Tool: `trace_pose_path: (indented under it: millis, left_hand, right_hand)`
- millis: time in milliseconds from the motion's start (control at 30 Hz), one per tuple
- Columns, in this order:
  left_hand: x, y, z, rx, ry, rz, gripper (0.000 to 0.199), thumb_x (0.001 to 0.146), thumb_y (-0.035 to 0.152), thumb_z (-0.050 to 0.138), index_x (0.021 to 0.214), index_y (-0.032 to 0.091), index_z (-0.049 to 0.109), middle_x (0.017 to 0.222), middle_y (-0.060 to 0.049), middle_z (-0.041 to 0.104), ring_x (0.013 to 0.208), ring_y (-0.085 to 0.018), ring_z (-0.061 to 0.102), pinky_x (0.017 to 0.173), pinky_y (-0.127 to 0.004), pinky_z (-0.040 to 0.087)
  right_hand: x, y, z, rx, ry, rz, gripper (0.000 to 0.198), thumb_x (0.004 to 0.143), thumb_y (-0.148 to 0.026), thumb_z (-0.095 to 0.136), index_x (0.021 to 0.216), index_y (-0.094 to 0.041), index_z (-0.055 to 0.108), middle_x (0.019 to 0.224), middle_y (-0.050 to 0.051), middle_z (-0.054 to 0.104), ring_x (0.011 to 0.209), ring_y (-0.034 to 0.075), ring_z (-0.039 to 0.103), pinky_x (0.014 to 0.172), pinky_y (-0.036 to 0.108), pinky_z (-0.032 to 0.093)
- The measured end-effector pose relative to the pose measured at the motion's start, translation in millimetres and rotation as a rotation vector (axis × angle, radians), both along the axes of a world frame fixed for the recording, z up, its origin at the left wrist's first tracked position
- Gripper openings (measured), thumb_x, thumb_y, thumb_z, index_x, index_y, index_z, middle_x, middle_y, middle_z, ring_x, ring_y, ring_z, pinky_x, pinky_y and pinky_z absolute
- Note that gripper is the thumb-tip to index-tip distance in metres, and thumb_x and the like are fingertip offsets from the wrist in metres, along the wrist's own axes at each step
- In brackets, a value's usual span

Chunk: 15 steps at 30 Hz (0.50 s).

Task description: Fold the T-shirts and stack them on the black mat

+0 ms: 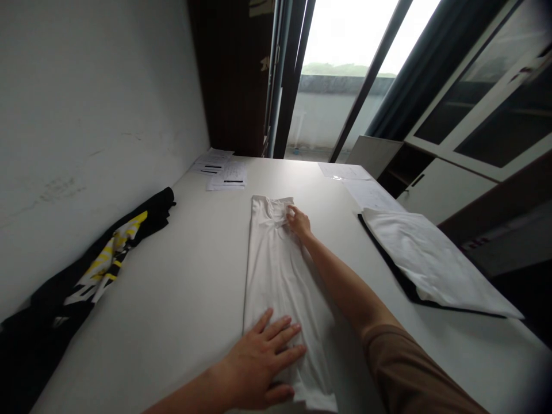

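Note:
A white garment [276, 270], folded into a long narrow strip, lies lengthwise on the white table [181, 276]. My left hand [263, 362] rests flat on its near part, fingers spread. Farther up, my right hand [298, 221] grips the cloth at the right edge near the far end, with thumb and fingers pinched together. Wrinkles gather in the fabric beside those fingers. The garment's kind cannot be made out from this folded shape.
A black garment with a yellow and white print [107, 259] lies along the wall on the left. Folded white cloth [435, 259] over something black sits at the right. Paper sheets [226, 175] lie at the far left corner, and more papers [371, 192] at the far right.

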<state>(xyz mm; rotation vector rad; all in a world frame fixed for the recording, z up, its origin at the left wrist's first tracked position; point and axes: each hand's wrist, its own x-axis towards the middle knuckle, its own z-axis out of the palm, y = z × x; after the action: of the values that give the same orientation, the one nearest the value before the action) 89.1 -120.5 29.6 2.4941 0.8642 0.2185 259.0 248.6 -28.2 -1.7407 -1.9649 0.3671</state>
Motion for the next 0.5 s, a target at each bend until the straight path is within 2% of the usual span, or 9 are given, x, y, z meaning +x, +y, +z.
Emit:
trace_pose_path:
  millis: [133,267,400,500]
  left_hand:
    - [0,0,-0.1,0.021,0.010,0.000,0.070,0.100,0.057,0.049,0.161,0.028,0.030,0.170,-0.007,0.021,0.157,-0.032,0.018,0.127,-0.057,0.006]
    - [0,0,0.4,0.034,0.025,-0.004,0.071,0.100,0.057,0.050,0.161,0.027,0.030,0.170,-0.007,0.021,0.157,-0.032,0.019,0.127,-0.057,0.006]
    - [0,0,0.5,0.025,0.015,0.001,0.070,0.100,0.057,0.048,0.161,0.028,0.030,0.170,-0.007,0.021,0.157,-0.031,0.019,0.127,-0.057,0.006]
    - [1,0,-0.5,0.014,0.010,0.005,0.069,0.101,0.058,0.047,0.161,0.029,0.029,0.170,-0.006,0.020,0.157,-0.031,0.019,0.127,-0.058,0.006]
  right_hand:
    - [3,0,-1,-0.026,0.000,-0.034,0.038,0.092,-0.026,0.055,0.127,-0.029,0.068,0.099,0.005,0.076,0.094,0.024,0.068,0.084,0.030,0.047]
    - [5,2,-1,-0.003,0.039,-0.066,0.040,0.094,-0.030,0.054,0.132,-0.028,0.066,0.092,0.005,0.076,0.090,0.024,0.068,0.085,0.031,0.048]
    - [7,13,-7,0.029,0.096,-0.014,0.042,0.093,-0.032,0.057,0.134,-0.027,0.066,0.106,0.006,0.076,0.096,0.022,0.068,0.090,0.031,0.049]
    - [6,23,-13,0.011,0.134,0.054,0.043,0.091,-0.025,0.056,0.133,-0.025,0.068,0.116,0.005,0.075,0.103,0.021,0.068,0.095,0.031,0.050]
